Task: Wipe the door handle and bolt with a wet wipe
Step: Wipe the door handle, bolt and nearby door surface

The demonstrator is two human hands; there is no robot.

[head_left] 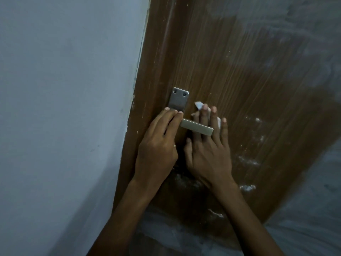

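Door [239, 71]: brown wood-grain panel, partly covered by a cloudy plastic film with white smears and flecks below and to the right of the hardware. Wall [64, 89] to the left, painted pale grey-blue.

Door handle [196, 127]: a flat, square-edged metal lever, standing out to the right from a rectangular metal backplate [178, 99] fixed by two screws at its top. No brand, label or writing can be read on the lever, the plate or the door.

Left hand [158, 145]: laid over the root of the lever where it meets the backplate — fingers pressed together and curled over the metal, fingertips resting at the plate's lower edge. A ring shows on one finger.

Right hand [208, 154]: passes behind the lever, palm toward the door, fingers straight and slightly spread. They press the wet wipe [200, 106] flat against the door just right of the backplate — white corners of it show above and beside the fingertips.

Bolt: cannot be made out in this view.
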